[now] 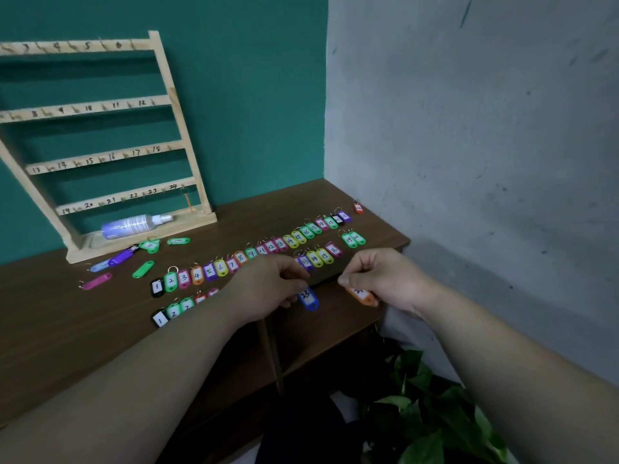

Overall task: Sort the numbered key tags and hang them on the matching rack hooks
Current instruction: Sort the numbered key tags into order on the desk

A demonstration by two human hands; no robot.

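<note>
A brown wooden table (100, 329) fills the corner between a teal wall and a grey one. At its back left leans the wooden rack (110, 152), five rails of hooks with handwritten numbers up to 24; every hook in view is bare except perhaps the one under 24, where a thin orange thing hangs that cannot be made out. A spray bottle (135, 224) lies on the rack's base.

Across the tabletop the key tags lie sorted in slanting lines. The long row (254, 251) climbs from 1 at the near left toward the far right, and a shorter second row (174, 311) starts again at 1 in front of it. A few loose tags with no number showing lie near the rack's foot.

Both hands work at the near edge, well apart from the rack. The left hand (268, 286) has its fingers curled together, pinching the ring end of the blue tag (308, 298) marked 23, whose long axis runs down toward the person. The right hand (382, 279) has thumb and forefinger pressed together above an orange tag (361, 296), its number half hidden; whether they pinch its ring cannot be told.

The hook for 23 sits on the lowest rail, up and far to the left. The left hand is the nearer one, so it looks best placed to carry the blue tag there.
</note>
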